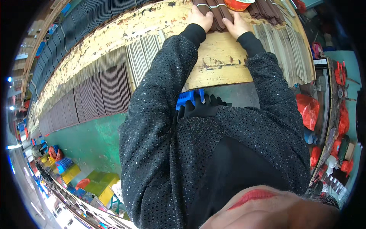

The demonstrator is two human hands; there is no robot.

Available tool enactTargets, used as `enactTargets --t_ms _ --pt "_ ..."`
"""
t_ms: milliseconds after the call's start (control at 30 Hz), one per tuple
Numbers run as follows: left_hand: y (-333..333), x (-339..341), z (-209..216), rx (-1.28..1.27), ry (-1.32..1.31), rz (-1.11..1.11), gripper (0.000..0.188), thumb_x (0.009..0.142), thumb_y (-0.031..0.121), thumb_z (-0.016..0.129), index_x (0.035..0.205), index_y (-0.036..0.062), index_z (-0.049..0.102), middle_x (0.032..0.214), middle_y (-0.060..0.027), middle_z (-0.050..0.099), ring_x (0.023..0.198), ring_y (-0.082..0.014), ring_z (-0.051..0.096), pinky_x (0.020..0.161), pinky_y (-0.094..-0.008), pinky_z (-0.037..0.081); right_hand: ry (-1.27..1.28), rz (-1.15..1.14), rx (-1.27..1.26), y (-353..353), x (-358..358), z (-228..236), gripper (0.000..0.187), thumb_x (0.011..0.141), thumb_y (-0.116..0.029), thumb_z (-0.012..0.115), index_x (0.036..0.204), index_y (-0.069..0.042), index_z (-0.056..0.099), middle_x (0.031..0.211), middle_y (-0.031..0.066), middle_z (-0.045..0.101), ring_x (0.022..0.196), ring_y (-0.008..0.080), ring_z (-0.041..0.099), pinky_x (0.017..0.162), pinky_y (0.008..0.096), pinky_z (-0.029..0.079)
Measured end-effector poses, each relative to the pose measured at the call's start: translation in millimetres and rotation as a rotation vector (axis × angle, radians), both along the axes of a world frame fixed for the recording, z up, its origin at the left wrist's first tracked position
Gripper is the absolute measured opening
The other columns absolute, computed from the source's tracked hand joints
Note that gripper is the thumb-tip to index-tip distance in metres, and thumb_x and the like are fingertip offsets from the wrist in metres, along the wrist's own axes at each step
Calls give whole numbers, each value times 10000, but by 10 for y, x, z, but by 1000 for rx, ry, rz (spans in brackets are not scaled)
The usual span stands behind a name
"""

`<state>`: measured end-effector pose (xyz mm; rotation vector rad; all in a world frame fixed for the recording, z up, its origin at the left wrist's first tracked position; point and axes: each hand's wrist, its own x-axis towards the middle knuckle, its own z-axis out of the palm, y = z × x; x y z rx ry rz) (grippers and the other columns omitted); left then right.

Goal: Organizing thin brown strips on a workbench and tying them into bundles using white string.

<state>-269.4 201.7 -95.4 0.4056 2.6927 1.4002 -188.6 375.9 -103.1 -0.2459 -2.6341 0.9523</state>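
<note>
At the top centre of the frame, a bundle of dark brown strips [217,18] bound with a pale tie [216,6] lies on the worn yellow wooden table [225,53]. The left hand [201,19] clamps its left side and the right hand [236,25] its right, the two apart with the bundle between them. A red bowl [237,4] sits just beyond the right hand. More brown bundles [265,10] and pale strips [285,53] lie toward the upper right; brown strips [89,93] line the table's edge at left.
</note>
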Motion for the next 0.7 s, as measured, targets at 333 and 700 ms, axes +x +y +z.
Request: enactTargets --t_ms 333,700 --pt "-2351 575 1066 -173 547 -412 507 947 285 686 1344 -12 584 1329 -253 610 1196 -401 613 1028 -427 493 168 -63 -110 -811 1235 326 412 964 -288 708 1299 -56 650 1131 127 695 1041 225 687 863 325 566" --pt "-4229 1106 1208 -447 574 -618 545 906 184 732 1381 -22 563 1445 -270 536 1320 -439 536 1098 -498 442 141 -73 131 -2721 1583 427 362 918 -267 669 1230 -83 670 1119 176 686 1047 379 656 912 459 539"
